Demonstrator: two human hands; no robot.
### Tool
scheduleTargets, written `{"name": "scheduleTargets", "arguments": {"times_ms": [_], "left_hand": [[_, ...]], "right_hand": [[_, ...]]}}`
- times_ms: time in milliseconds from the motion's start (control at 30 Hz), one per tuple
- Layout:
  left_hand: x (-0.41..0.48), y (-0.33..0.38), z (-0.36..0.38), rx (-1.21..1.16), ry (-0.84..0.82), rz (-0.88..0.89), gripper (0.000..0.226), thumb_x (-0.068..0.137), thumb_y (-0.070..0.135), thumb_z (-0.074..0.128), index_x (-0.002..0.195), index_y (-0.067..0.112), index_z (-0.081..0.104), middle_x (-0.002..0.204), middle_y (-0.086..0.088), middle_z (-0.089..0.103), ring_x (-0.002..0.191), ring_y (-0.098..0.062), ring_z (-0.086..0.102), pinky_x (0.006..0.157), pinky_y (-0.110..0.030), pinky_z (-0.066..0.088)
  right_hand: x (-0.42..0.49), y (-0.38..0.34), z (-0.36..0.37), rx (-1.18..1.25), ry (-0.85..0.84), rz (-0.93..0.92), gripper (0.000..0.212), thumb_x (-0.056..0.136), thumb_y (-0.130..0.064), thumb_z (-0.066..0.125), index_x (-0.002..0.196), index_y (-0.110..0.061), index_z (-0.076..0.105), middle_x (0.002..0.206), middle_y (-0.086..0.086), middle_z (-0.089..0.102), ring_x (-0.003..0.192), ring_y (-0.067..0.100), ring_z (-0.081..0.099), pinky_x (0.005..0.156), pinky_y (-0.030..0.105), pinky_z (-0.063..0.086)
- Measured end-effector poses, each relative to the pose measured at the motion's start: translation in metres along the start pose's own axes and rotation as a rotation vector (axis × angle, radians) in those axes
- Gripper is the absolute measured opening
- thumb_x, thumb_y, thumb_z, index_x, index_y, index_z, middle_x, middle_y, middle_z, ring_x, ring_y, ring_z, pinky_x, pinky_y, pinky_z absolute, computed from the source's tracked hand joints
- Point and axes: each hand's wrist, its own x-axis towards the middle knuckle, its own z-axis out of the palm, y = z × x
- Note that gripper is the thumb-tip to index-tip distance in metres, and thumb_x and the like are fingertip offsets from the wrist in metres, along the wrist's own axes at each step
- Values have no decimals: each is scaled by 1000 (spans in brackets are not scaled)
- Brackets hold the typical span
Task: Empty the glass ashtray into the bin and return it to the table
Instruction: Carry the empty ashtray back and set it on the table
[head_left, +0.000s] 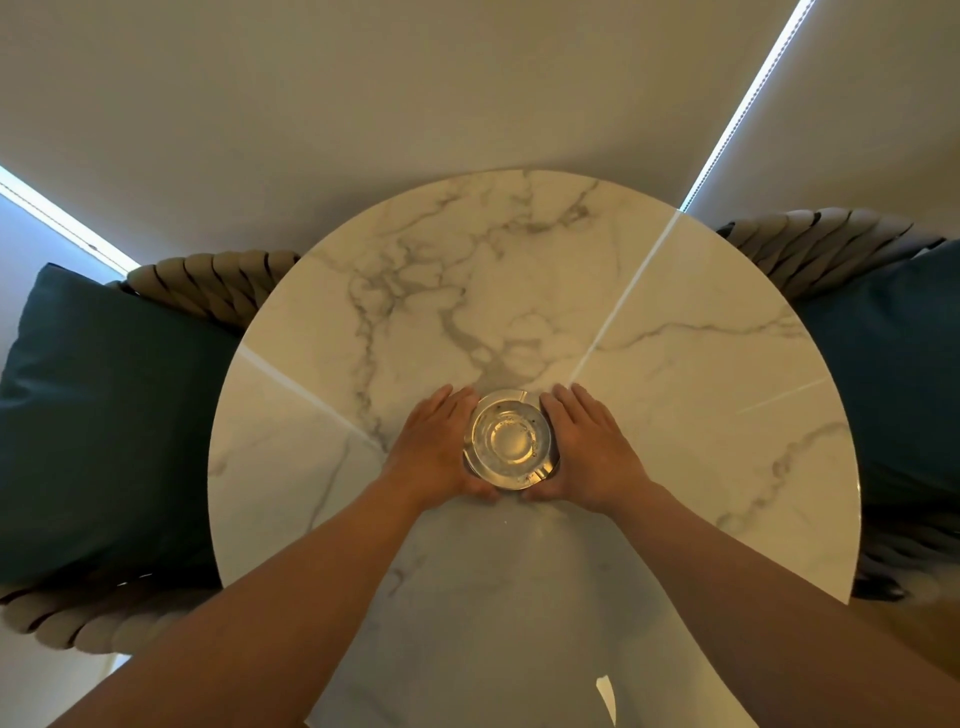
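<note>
A round glass ashtray (508, 440) sits near the middle of a round white marble table (675, 364). A few dark specks of ash show on its inner rim. My left hand (439, 447) cups its left side and my right hand (584, 447) cups its right side. Fingers lie flat along the glass and both thumbs wrap under its near edge. The ashtray's base looks to rest on the tabletop. No bin is in view.
Two woven rope chairs with dark teal cushions flank the table, one at the left (104, 415) and one at the right (893, 364). A pale roller blind (415, 93) hangs behind the table, with bright strips of daylight at its edges.
</note>
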Motion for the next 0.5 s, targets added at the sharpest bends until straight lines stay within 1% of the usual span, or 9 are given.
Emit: {"name": "scheduleTargets", "arguments": {"times_ms": [167, 500], "left_hand": [[1, -2, 4, 7, -7, -10, 130, 39, 69, 82, 145, 19, 26, 155, 3, 29, 146, -21, 15, 117, -41, 18], [3, -4, 10, 19, 23, -34, 130, 40, 66, 82, 147, 19, 25, 157, 2, 25, 147, -20, 13, 117, -41, 16]], "right_hand": [[0, 1, 4, -25, -10, 19, 129, 53, -73, 77, 151, -14, 19, 161, 6, 15, 149, 27, 5, 118, 46, 15], [0, 2, 9, -26, 21, 44, 127, 52, -73, 77, 151, -17, 20, 161, 4, 15, 149, 27, 5, 119, 45, 12]]}}
